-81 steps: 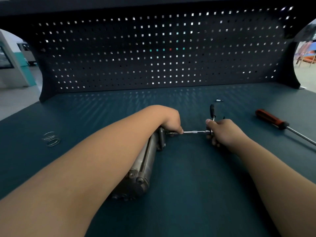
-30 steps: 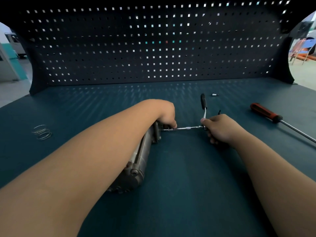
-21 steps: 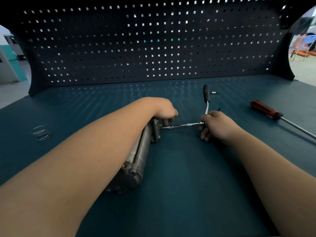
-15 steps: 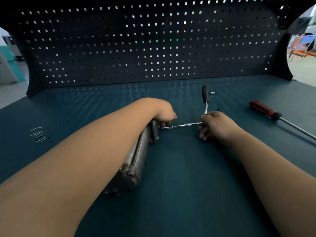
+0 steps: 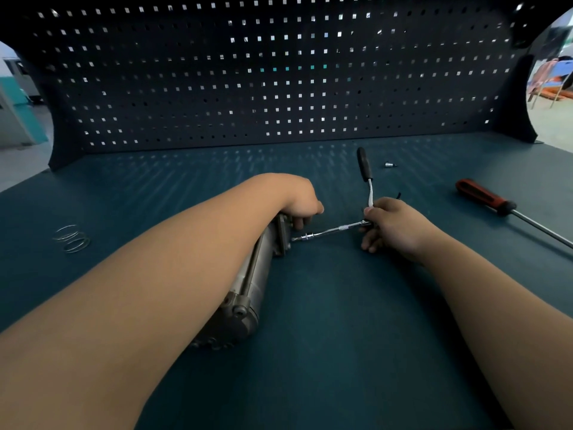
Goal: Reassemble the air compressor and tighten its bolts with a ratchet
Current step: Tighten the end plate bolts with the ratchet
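Bench record. The grey metal cylindrical air compressor (image 5: 254,274) lies on its side on the dark teal bench top (image 5: 341,352), left of centre, its long axis running away from us and partly hidden under the left forearm. We note the left hand (image 5: 299,201) at the far end of the body, fingers curled down over the square end plate and gripping it. The chrome ratchet with the black rubber handle (image 5: 363,164) sits just right of that end. Its thin chrome extension bar (image 5: 328,233) runs level from the ratchet head to the end plate and meets it low on the face, and the handle points away from us toward the black perforated pegboard (image 5: 279,88). The right hand (image 5: 395,228) is closed round the ratchet head, thumb against the shaft. A small loose metal socket (image 5: 389,164) lies just beyond the handle. A long screwdriver with a red and black grip (image 5: 483,197) lies well to the right, and a coiled wire spring (image 5: 72,238) well to the left.
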`<state>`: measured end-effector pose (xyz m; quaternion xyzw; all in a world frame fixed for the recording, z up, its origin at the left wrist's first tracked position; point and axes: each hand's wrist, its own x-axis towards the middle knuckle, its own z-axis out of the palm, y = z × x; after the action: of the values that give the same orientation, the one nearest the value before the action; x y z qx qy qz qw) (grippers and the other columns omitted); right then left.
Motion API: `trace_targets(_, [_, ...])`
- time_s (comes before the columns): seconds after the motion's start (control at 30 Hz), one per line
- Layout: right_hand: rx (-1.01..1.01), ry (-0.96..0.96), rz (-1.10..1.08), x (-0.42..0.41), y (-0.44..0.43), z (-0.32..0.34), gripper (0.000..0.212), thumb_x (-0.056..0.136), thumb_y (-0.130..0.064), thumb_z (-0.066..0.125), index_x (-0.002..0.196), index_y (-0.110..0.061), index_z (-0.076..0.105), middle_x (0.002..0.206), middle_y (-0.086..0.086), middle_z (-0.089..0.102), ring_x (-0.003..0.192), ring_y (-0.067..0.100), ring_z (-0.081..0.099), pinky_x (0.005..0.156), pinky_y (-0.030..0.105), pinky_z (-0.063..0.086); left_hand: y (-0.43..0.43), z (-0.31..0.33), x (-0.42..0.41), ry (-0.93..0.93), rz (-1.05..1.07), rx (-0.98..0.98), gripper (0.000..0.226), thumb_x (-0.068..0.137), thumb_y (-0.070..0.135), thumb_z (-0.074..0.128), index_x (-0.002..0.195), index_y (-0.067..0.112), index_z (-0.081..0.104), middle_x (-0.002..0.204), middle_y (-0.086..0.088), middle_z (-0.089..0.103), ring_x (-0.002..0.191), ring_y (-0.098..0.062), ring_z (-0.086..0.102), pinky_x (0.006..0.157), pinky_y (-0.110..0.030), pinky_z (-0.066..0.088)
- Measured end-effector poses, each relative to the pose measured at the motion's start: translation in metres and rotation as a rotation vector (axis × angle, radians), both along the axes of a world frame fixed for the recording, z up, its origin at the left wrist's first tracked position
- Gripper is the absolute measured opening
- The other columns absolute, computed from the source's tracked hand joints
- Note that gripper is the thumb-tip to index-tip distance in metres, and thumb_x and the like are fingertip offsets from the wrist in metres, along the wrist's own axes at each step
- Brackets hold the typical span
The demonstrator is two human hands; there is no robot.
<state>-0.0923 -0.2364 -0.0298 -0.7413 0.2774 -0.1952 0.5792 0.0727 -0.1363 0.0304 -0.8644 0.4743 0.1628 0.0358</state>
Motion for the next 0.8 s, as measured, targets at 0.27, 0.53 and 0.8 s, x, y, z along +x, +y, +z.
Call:
trace_targets(0.27, [0.056, -0.065, -0.069, 0.0012, -0.0053, -0.001, 0.018, 0.103, -0.015, 0.039, 0.088, -0.007, 0.046, 0.08, 0.014, 0.055, 0.046, 0.021, 0.06, 0.046, 0.03, 0.05, 0.0042, -0.0005, 0.0074, 0.112, 0.126, -0.341, 0.044, 0.095, 0.038, 0.037, 0.09, 0.014, 0.073, 0.081, 0.003, 0.075, 0.087, -0.022, 0.067, 0.081, -0.03, 0.052])
trace_targets(0.53, [0.044, -0.068, -0.066, 0.0032, -0.0021, -0.0022, 0.018, 0.103, -0.015, 0.038, 0.09, -0.007, 0.046, 0.081, 0.014, 0.056, 0.046, 0.019, 0.061, 0.045, 0.028, 0.051, 0.0029, -0.0003, 0.0011, 0.091, 0.093, -0.147, 0.047, 0.099, 0.035, 0.028, 0.088, 0.016, 0.07, 0.079, 0.005, 0.075, 0.08, -0.016, 0.06, 0.077, -0.027, 0.047])
trace_targets(0.8, [0.043, -0.066, -0.074, 0.0045, -0.0027, -0.0018, 0.02, 0.103, -0.015, 0.038, 0.089, -0.007, 0.047, 0.081, 0.013, 0.056, 0.046, 0.018, 0.061, 0.046, 0.028, 0.052, 0.001, -0.001, 0.0019, 0.043, 0.047, -0.096, 0.045, 0.098, 0.033, 0.031, 0.079, 0.019, 0.069, 0.072, 0.01, 0.071, 0.069, -0.011, 0.058, 0.067, -0.026, 0.043])
